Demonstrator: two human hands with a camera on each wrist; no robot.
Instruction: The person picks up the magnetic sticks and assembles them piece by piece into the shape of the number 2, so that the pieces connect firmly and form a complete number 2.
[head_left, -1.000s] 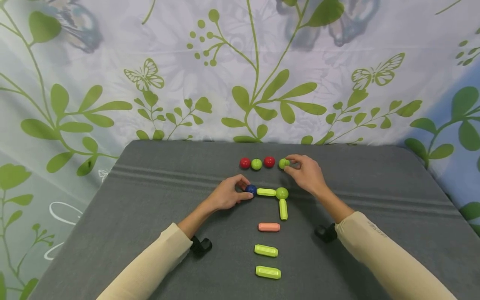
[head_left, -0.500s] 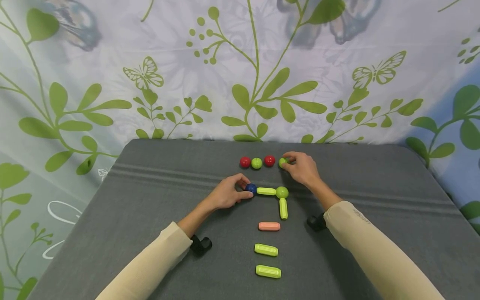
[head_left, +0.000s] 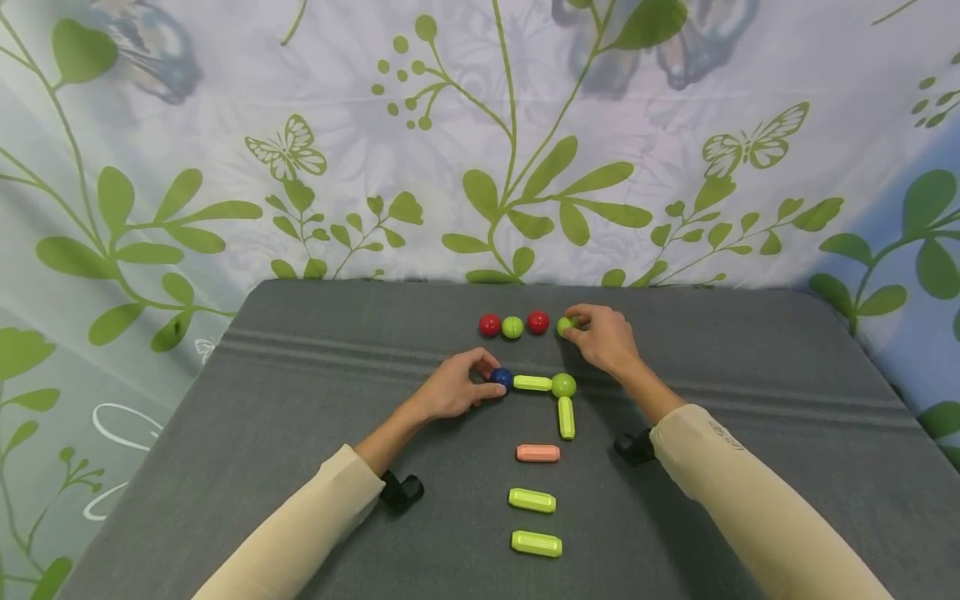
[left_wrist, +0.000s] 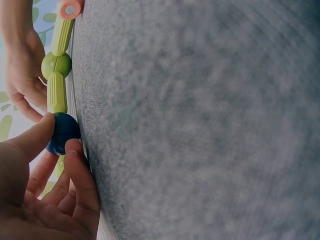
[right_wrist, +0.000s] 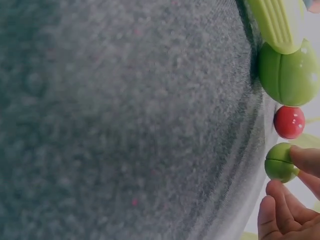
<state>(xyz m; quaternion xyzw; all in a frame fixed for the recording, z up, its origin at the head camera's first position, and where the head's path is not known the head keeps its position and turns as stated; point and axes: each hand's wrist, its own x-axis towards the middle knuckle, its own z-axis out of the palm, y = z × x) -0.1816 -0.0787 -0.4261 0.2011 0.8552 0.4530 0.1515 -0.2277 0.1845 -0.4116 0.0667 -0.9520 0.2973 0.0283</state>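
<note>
With thumb and fingers my left hand (head_left: 457,385) pinches a dark blue ball (head_left: 502,380) on the table. From that ball a yellow-green rod (head_left: 532,383) runs right to a green ball (head_left: 564,386), and a second yellow-green rod (head_left: 566,418) points from there toward me. Farther back, my right hand (head_left: 604,336) pinches another green ball (right_wrist: 281,163) at the right end of a row of balls; its fingers partly cover the ball in the head view. In the left wrist view, the thumb (left_wrist: 36,136) presses on the blue ball.
Left of the right hand stand a red ball (head_left: 537,322), a green ball (head_left: 512,327) and another red ball (head_left: 490,325). Nearer me lie a salmon rod (head_left: 537,453) and two yellow-green rods (head_left: 532,500). A patterned cloth (head_left: 360,83) hangs behind the grey table (head_left: 300,400).
My right hand has shifted slightly left and its fingers have come round the rightmost green ball. My left hand has stayed on the blue ball.
</note>
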